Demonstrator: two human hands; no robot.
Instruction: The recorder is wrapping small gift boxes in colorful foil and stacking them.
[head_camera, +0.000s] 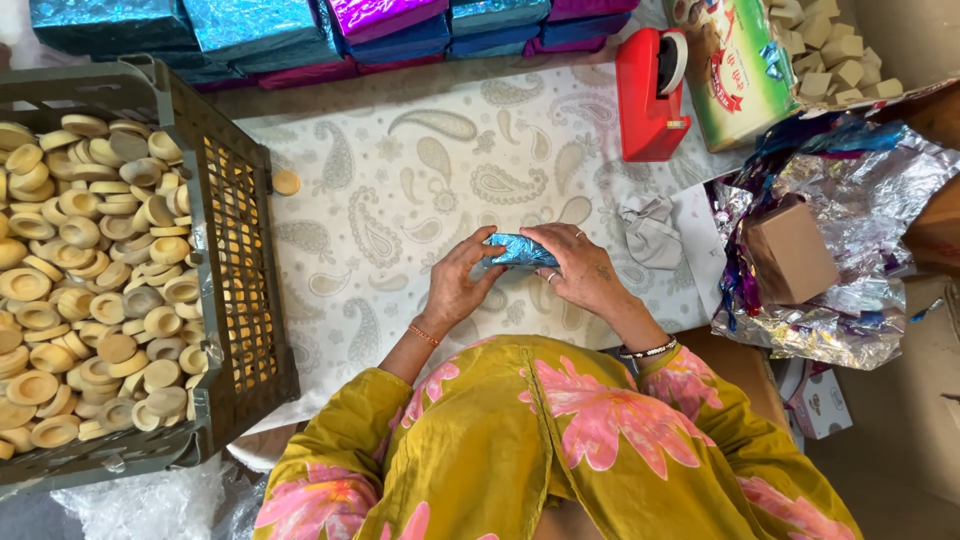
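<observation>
So both hands, left hand (455, 285) and right hand (580, 268), have fingers pinched around a small shiny blue foil-wrapped packet (520, 250) mid-table, probably pressing folds flat; grey plastic crate of round tan discs (225, 300) sits at nine o'clock, within reach.

- The small packet (520, 250) was wrapped in shiny blue foil.
- It was flat and a bit crinkly, lying longways from side to side.
- It sat near the front edge of the patterned cloth (400, 170), about the middle, held between two hands.
</observation>
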